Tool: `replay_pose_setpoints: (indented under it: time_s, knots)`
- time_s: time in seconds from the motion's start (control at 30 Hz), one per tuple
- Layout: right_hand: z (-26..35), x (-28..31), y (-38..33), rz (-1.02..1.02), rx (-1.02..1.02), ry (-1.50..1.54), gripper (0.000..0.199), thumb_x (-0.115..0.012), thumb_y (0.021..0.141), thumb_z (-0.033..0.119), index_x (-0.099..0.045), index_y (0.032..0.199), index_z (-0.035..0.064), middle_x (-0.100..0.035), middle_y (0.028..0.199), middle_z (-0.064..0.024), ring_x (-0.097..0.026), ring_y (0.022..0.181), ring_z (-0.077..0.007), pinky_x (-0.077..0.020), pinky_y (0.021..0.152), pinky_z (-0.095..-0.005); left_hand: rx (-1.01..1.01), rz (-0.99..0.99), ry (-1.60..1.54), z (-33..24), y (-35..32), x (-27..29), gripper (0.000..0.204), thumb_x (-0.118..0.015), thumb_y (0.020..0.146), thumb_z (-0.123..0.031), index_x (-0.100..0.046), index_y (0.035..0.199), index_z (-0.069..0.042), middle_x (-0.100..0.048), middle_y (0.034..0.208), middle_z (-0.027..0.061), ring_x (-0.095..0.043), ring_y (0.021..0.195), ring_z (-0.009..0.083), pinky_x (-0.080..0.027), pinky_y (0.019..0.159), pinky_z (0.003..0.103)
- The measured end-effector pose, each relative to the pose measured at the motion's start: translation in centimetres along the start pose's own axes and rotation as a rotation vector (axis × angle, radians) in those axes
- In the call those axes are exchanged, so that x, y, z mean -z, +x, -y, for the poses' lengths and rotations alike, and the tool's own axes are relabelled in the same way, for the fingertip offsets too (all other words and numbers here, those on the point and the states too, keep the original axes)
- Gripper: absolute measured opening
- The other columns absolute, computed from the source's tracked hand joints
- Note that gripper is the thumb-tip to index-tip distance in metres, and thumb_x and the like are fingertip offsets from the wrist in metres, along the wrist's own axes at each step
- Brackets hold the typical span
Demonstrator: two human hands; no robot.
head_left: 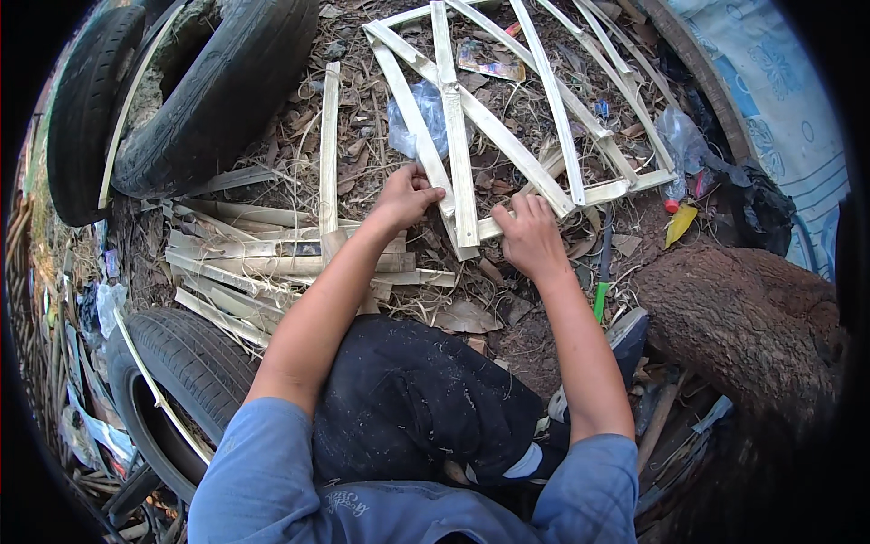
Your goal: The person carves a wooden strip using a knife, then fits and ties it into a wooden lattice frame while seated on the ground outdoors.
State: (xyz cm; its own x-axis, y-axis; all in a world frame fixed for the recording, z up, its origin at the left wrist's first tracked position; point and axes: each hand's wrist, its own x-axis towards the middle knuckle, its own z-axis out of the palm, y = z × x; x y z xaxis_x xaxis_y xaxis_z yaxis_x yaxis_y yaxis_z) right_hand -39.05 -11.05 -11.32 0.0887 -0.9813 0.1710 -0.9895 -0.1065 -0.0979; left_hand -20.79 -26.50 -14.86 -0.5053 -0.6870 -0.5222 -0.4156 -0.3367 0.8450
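A lattice frame of pale split-bamboo strips lies on the leafy ground ahead of me, its long slats crossing a bottom crosspiece. My left hand pinches the lower part of the leftmost slat, fingers closed. Just right of it, another upright slat overlaps the crosspiece, with a small nail-like dot near its lower end. My right hand is curled over the crosspiece, closed around it near the diagonal strip. Its fingertips are partly hidden behind the wood.
Loose bamboo strips are piled at left, beside a single upright strip. Tyres stand at upper left, another tyre at lower left. A green-handled knife lies right of my right forearm, near a thick trunk.
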Motion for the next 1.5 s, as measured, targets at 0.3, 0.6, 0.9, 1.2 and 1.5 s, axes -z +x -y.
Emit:
replay_pose_setpoints:
  time_s: [0.3, 0.6, 0.9, 1.2, 1.5]
  knots:
    - [2.1, 3.2, 1.7, -0.192, 0.016, 0.045, 0.017, -0.055, 0.08, 0.002, -0.054, 0.095, 0.0105, -0.048, 0.078, -0.0081, -0.054, 0.077, -0.0267, -0.0443, 0.071, -0.0387, -0.259, 0.035, -0.337, -3.9, -5.1, 2.4, 0.035, -0.065, 0.087, -0.005, -0.051, 0.118, -0.001, -0.066, 0.101, 0.0041, -0.061, 0.094, 0.0106, -0.045, 0.086, 0.025]
    - [1.3, 2.8, 1.8, -0.326, 0.062, -0.014, 0.007, -0.054, 0.086, 0.007, -0.051, 0.091, 0.0126, -0.046, 0.077, -0.0064, -0.052, 0.074, -0.0228, -0.0447, 0.069, -0.0363, -0.454, 0.091, -0.356, -4.0, -4.9, 1.9, 0.04, -0.058, 0.092, -0.004, -0.042, 0.128, -0.002, -0.059, 0.122, 0.0093, -0.056, 0.113, 0.0147, -0.042, 0.1, 0.03]
    - [-1.8, 1.8, 6.8, -0.227, 0.138, 0.026, 0.012, -0.054, 0.081, 0.004, -0.054, 0.088, 0.0127, -0.049, 0.082, -0.0085, -0.055, 0.084, -0.0279, -0.0446, 0.077, -0.0402, -0.357, 0.042, -0.431, -1.2, 0.4, 3.7, 0.029, -0.061, 0.093, -0.007, -0.047, 0.119, -0.003, -0.066, 0.106, 0.005, -0.057, 0.087, 0.007, -0.041, 0.072, 0.021]
    - [-2.4, -2.9, 5.8, -0.074, 0.129, 0.003, 0.019, -0.052, 0.082, 0.004, -0.059, 0.094, 0.0165, -0.05, 0.086, -0.0069, -0.053, 0.09, -0.0258, -0.0429, 0.086, -0.0382, -0.156, -0.149, -0.189, 0.7, 2.0, 2.1, 0.035, -0.061, 0.091, -0.003, -0.047, 0.122, 0.002, -0.067, 0.099, 0.007, -0.062, 0.085, 0.0116, -0.048, 0.074, 0.025]
    - [-0.7, -2.9, 4.9, 0.015, 0.084, -0.044, 0.025, -0.054, 0.077, 0.001, -0.058, 0.102, 0.005, -0.057, 0.097, -0.0125, -0.055, 0.103, -0.0301, -0.0382, 0.101, -0.043, -0.178, -0.216, 0.048, 2.1, 2.9, 1.6, 0.03, -0.065, 0.088, -0.002, -0.054, 0.115, 0.004, -0.069, 0.087, 0.0065, -0.063, 0.08, 0.0111, -0.048, 0.075, 0.026]
